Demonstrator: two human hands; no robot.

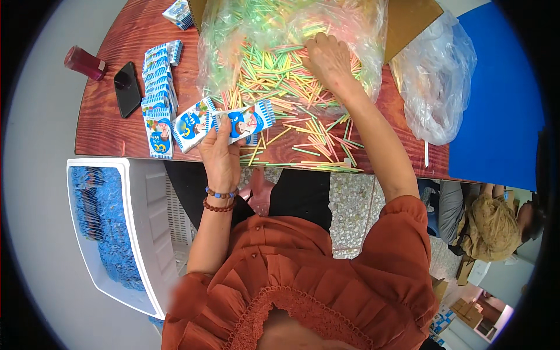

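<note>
My left hand (221, 156) is closed on a small blue-and-white printed packet (249, 121), its thumb across the packet's left part. A second packet of the same kind (193, 126) lies against it on the left; whether the hand grips that one too is unclear. My right hand (330, 63) reaches into a heap of thin pink, green and yellow sticks (271, 79). Its fingers are curled down onto the sticks, and a few show by the fingertips. How many it pinches is hidden.
An overlapping row of packets (158, 87) lies left of my left hand, beside a black phone (127, 90) and a red bottle (85, 63). Clear plastic (373, 64) surrounds the heap. A crumpled bag (437, 81) lies right. A white bin (153, 227) holds blue packets. Another person (449, 213) sits lower right.
</note>
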